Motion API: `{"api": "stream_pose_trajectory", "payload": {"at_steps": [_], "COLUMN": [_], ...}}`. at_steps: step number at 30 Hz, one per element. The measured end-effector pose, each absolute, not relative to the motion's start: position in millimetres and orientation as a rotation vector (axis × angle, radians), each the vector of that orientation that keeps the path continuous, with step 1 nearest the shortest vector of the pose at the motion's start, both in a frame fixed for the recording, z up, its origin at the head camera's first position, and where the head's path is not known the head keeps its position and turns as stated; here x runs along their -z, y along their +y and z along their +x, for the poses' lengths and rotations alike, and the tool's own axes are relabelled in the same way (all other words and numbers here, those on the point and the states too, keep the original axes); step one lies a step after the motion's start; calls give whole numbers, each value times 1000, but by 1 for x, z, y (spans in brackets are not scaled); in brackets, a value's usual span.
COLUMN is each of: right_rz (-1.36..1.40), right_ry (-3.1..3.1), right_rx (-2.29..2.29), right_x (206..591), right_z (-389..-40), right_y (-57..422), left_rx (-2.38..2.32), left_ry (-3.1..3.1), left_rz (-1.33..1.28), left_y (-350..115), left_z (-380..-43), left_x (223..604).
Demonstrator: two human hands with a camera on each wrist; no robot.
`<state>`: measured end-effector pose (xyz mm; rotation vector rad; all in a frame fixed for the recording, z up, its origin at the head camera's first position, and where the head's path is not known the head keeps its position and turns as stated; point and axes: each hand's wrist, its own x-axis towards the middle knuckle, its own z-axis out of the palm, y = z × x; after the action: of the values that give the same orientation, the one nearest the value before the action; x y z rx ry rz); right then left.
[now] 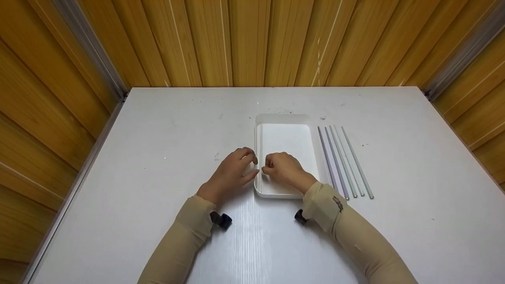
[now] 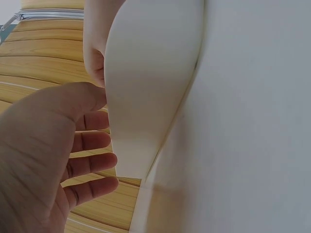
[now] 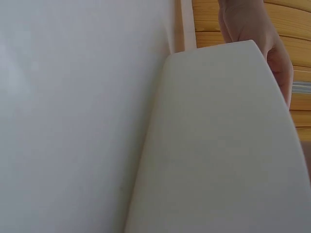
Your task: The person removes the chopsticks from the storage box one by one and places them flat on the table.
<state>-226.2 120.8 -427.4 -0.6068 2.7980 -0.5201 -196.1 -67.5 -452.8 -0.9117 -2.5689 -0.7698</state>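
Note:
A shallow white tray [image 1: 290, 136] lies on the table with its long side running away from me. My left hand [image 1: 235, 167] is at the tray's left wall, its thumb against the rim [image 2: 108, 73] and the other fingers loosely bent and spread. Over the tray, close to the inner left wall, is my right hand [image 1: 287, 169], with curled fingers and thumb tip near the index finger. A thin pale line runs along that wall; whether it is a rod or the tray's edge, I cannot tell. The tray wall [image 3: 214, 141] hides most of the right hand in the right wrist view.
Several slim chopstick-like rods [image 1: 352, 159], purple, green and pale, lie side by side to the right of the tray. They stand on a white table [image 1: 189, 122], with wood-panelled walls [image 1: 248, 43] behind and at both sides.

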Motion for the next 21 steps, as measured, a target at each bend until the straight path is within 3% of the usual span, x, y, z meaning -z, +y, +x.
{"api": "stream_pose_trajectory", "payload": {"at_steps": [21], "right_rz": [-556], "right_ry": [2818], "right_rx": [558], "right_x": [440], "right_z": [-230], "right_y": [107], "left_rx": [785], "left_ry": [-2537], "left_rz": [-916], "left_y": [-66], "left_z": [-196], "left_x": [453]}}
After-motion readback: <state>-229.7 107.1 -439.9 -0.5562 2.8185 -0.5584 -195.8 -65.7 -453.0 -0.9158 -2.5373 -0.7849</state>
